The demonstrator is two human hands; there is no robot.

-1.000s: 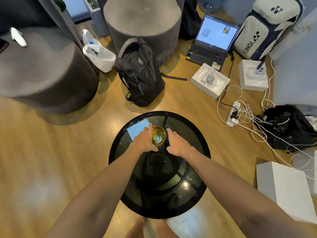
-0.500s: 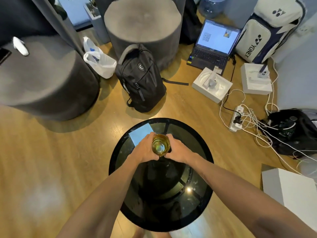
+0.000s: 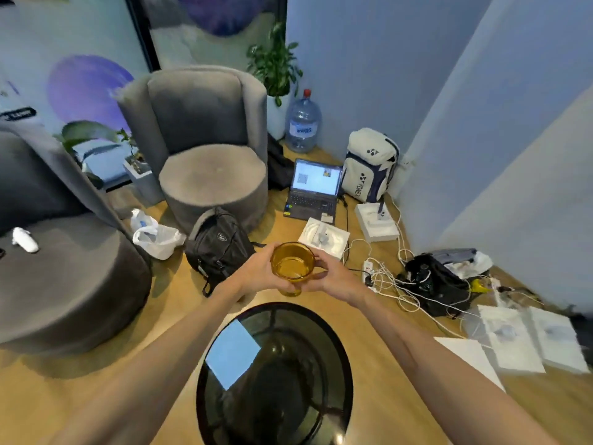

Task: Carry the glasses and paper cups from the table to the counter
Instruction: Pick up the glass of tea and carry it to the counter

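Observation:
An amber glass [image 3: 292, 264] is held upright in the air, beyond the far edge of the round black glass table [image 3: 333, 354]. My left hand [image 3: 256, 271] wraps its left side and my right hand [image 3: 333, 277] wraps its right side, so both grip it. The glass looks empty, with a short foot showing below my fingers. No paper cups or other glasses show on the table, and no counter is in view.
Two grey armchairs [image 3: 211, 175] [image 3: 64, 277] stand ahead and to the left. On the wooden floor lie a black backpack [image 3: 218, 248], a white plastic bag [image 3: 157, 239], an open laptop [image 3: 313, 191], white boxes [image 3: 324, 237], a power strip with tangled cables [image 3: 385, 277] and a black bag [image 3: 436, 281].
Both hands closed around the amber glass and lifted it off the table. The view has tilted up, showing the chairs and walls.

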